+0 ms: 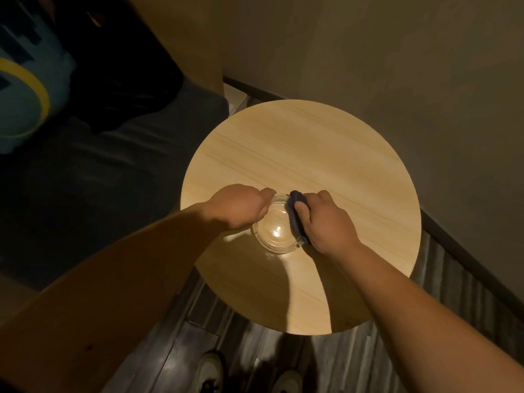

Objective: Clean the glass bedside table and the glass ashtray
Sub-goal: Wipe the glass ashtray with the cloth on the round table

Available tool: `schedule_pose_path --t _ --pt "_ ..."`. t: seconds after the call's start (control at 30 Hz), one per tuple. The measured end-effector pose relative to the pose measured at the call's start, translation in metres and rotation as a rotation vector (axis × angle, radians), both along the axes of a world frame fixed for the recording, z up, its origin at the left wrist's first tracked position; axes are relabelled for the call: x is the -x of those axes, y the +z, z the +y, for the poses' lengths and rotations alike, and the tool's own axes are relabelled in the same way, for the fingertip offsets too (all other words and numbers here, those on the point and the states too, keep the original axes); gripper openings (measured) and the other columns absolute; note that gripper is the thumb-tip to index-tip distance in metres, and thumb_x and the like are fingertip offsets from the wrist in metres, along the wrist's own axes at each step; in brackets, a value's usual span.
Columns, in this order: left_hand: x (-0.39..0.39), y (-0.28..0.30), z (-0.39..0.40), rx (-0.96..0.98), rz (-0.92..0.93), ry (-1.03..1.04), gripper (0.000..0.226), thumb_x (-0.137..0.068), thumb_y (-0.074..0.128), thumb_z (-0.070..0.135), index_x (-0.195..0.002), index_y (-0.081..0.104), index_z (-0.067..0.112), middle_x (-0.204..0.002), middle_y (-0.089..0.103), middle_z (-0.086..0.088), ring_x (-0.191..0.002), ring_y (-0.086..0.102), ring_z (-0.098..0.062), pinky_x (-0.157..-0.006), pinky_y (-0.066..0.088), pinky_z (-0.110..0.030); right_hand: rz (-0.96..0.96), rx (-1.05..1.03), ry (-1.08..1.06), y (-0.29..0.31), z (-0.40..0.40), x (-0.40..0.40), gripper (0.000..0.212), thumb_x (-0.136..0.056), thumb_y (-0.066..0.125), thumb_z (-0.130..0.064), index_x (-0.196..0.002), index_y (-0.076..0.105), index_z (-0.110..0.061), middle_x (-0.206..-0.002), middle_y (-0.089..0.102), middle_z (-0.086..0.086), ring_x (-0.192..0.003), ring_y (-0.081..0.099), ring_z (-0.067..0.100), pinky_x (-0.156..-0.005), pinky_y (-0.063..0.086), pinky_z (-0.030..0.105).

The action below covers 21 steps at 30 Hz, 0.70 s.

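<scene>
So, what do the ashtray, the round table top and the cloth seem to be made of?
The ashtray looks like clear, thick glass: the surface under it shows through and a bright glint sits in its bowl. The table top looks like pale wood or wood-pattern laminate, with straight grain lines and a smooth matt finish; it does not look like glass. The cloth seems soft dark blue fabric, bunched in folds.

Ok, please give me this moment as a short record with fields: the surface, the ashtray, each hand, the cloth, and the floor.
surface: round table top, looks like light wood grain
ashtray: clear glass ashtray, on the table's near half
left hand: left hand grips the ashtray's left rim
right hand: right hand holds a dark blue cloth against the ashtray's right rim
cloth reach: partly over the rim; how far inside cannot be told
floor: dark floor, two shoes at the bottom edge
</scene>
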State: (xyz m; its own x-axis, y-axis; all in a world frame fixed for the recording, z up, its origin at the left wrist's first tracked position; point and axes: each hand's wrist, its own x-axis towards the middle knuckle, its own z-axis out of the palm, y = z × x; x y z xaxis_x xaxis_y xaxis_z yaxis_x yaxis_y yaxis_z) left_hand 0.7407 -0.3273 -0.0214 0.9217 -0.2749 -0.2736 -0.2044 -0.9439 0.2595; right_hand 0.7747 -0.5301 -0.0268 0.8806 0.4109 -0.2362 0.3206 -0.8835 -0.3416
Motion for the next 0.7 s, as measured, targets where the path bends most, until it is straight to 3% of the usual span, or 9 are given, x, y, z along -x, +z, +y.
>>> schedule_pose_path --t 0.07,0.13,0.2,0.33,0.4,0.5,0.63,0.7 --pt "0.008 -0.004 -0.003 0.062 -0.026 0.148 0.037 -0.103 0.027 0.04 -0.125 0.046 0.017 -0.082 0.062 -0.001 -0.069 0.057 -0.019 -0.065 0.049 -0.036 -0.028 0.019 -0.076 0.001 0.002 0.008 0.044 -0.1 0.026 -0.046 -0.12 0.054 -0.017 -0.111 0.049 0.009 -0.078 0.056 0.033 -0.061 0.038 0.034" --pt "0.032 -0.008 -0.016 0.204 -0.018 0.441 0.042 -0.103 0.023 0.043 -0.125 0.048 0.016 -0.094 0.063 -0.003 -0.078 0.057 -0.021 -0.069 0.043 -0.032 -0.027 0.014 -0.186 0.002 0.005 0.019 0.043 -0.1 0.026 -0.044 -0.118 0.054 -0.016 -0.112 0.049 0.01 -0.073 0.053 0.031 -0.06 0.036 0.034" --pt "0.06 -0.008 -0.034 0.228 -0.05 0.604 0.038 -0.102 0.025 0.037 -0.119 0.052 0.015 -0.099 0.063 -0.004 -0.076 0.053 -0.018 -0.067 0.04 -0.032 0.0 -0.018 -0.301 0.001 0.007 0.029 0.042 -0.101 0.026 -0.043 -0.117 0.054 -0.015 -0.113 0.048 0.011 -0.071 0.051 0.031 -0.061 0.036 0.034" --pt "0.076 -0.01 -0.054 0.036 -0.05 0.562 0.02 -0.1 0.047 0.024 -0.107 0.054 0.008 -0.084 0.067 -0.003 -0.073 0.067 -0.016 -0.065 0.052 -0.025 -0.003 -0.025 -0.366 -0.002 0.01 0.039 0.042 -0.101 0.027 -0.04 -0.118 0.053 -0.013 -0.114 0.048 0.012 -0.079 0.058 0.036 -0.062 0.037 0.035" --pt "0.066 -0.015 -0.051 -0.085 -0.151 0.466 0.012 -0.092 0.057 0.015 -0.084 0.058 0.006 -0.061 0.06 -0.003 -0.052 0.063 -0.014 -0.048 0.051 -0.024 0.012 -0.037 -0.366 -0.003 0.01 0.038 0.042 -0.101 0.026 -0.04 -0.116 0.053 -0.013 -0.113 0.048 0.012 -0.08 0.058 0.036 -0.063 0.038 0.035" --pt "0.059 -0.031 -0.036 -0.338 -0.241 0.291 0.036 -0.094 0.036 0.001 -0.068 0.06 0.005 -0.051 0.053 -0.004 -0.038 0.053 -0.014 -0.036 0.045 -0.023 0.036 -0.065 -0.298 -0.003 0.005 0.031 0.043 -0.1 0.023 -0.043 -0.114 0.053 -0.015 -0.11 0.049 0.011 -0.078 0.057 0.032 -0.065 0.041 0.036" --pt "0.038 -0.025 -0.02 -0.236 -0.25 0.167 0.004 -0.081 0.059 0.001 -0.078 0.062 0.001 -0.05 0.05 -0.006 -0.036 0.047 -0.019 -0.035 0.037 -0.023 0.031 -0.017 -0.146 0.001 0.003 0.006 0.049 -0.099 0.022 -0.049 -0.116 0.055 -0.018 -0.105 0.048 0.007 -0.076 0.054 0.027 -0.066 0.041 0.035" --pt "0.028 -0.017 -0.014 -0.122 -0.16 0.091 0.01 -0.086 0.06 0.007 -0.091 0.059 -0.001 -0.055 0.05 -0.006 -0.043 0.049 -0.025 -0.041 0.034 -0.028 0.0 0.02 -0.019 0.005 0.004 -0.012 0.047 -0.099 0.024 -0.05 -0.118 0.056 -0.021 -0.103 0.048 0.005 -0.076 0.055 0.028 -0.066 0.044 0.036"
